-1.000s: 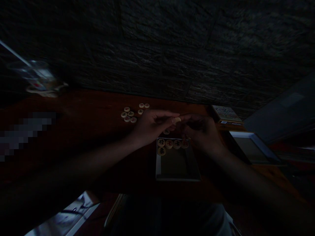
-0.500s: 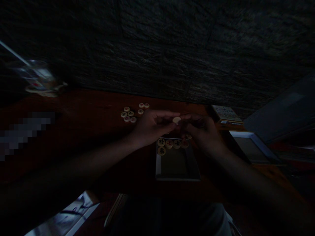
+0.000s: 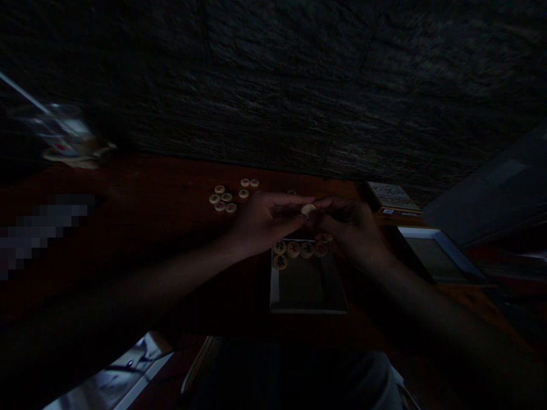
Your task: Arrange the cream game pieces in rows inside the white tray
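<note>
Above the far end of an open box [image 3: 308, 311], my two hands meet at a round, pale xiangqi piece [image 3: 308, 210]. My left hand [image 3: 267, 222] pinches it between thumb and fingers. From the other side, my right hand [image 3: 352, 228] is closed with its fingertips at the same piece. In the box, several xiangqi pieces [image 3: 307, 249] with red or black characters lie along the far edge, and another piece [image 3: 280, 262] sits just nearer at the left. One more piece [image 3: 327, 237] shows partly beneath my right hand.
Several loose xiangqi pieces [image 3: 226, 197] lie on the wooden table [image 3: 171, 176] left of my hands. A box lid [image 3: 442, 256] and a small printed box [image 3: 393, 196] are at the right. A clear cup [image 3: 70, 134] stands far left. A stone wall [image 3: 273, 102] rises behind.
Hands and held piece stay in nearly the same place, with only a slight shift. A piece behind my fingers now shows faintly near the table's far side.
</note>
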`<action>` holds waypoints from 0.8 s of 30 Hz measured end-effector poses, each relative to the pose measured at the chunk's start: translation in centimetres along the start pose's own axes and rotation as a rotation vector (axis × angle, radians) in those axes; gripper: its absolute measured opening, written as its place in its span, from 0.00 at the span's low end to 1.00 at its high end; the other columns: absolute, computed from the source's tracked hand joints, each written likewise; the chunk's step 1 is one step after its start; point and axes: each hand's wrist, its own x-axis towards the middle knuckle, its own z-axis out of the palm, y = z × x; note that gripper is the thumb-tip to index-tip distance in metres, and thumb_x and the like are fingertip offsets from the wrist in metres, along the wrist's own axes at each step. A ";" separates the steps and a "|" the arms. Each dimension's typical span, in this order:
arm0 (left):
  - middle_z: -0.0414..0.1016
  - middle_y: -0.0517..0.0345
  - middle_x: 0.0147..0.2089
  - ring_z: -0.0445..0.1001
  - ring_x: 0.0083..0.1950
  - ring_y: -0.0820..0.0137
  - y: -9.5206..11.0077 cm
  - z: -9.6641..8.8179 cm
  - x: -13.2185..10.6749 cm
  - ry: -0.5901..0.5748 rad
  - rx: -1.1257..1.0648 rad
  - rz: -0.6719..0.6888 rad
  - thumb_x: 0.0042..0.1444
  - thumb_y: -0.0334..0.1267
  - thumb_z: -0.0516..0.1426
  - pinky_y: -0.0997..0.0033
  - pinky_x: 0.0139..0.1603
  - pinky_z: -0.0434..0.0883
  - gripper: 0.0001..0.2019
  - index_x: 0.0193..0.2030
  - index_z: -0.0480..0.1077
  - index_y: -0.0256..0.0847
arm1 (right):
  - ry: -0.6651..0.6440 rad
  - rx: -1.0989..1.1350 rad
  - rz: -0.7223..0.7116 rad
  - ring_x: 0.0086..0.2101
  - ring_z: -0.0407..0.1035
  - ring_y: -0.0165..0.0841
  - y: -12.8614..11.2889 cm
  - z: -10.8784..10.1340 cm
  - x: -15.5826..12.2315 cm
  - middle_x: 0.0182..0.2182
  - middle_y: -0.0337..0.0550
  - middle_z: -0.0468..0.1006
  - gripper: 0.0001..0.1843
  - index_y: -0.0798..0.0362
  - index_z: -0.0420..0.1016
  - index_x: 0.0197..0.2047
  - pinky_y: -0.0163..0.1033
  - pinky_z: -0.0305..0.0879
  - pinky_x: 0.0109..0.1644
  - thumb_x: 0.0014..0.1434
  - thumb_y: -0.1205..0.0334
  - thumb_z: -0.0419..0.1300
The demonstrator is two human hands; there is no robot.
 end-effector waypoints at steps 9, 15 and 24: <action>0.87 0.53 0.46 0.86 0.45 0.64 0.4 0.1 -0.3 0.006 0.112 0.003 0.63 0.40 0.64 0.67 0.48 0.80 0.12 0.51 0.83 0.41 | 0.021 -0.107 -0.028 0.18 0.71 0.27 -0.5 0.4 -0.3 0.25 0.43 0.82 0.20 0.56 0.81 0.31 0.30 0.67 0.18 0.54 0.46 0.74; 0.87 0.49 0.48 0.85 0.46 0.62 0.6 0.1 -0.1 0.017 0.038 -0.047 0.60 0.41 0.66 0.65 0.49 0.81 0.15 0.52 0.82 0.38 | 0.002 -0.048 -0.016 0.18 0.70 0.27 -0.5 0.4 -0.3 0.25 0.42 0.82 0.20 0.55 0.82 0.34 0.31 0.69 0.20 0.57 0.45 0.72; 0.85 0.48 0.54 0.84 0.52 0.60 0.0 0.4 -0.4 -0.009 0.115 0.012 0.55 0.37 0.70 0.63 0.54 0.80 0.17 0.52 0.82 0.40 | 0.018 -0.055 -0.001 0.16 0.67 0.26 0.4 0.2 -0.2 0.22 0.39 0.79 0.22 0.54 0.81 0.32 0.31 0.65 0.17 0.47 0.45 0.78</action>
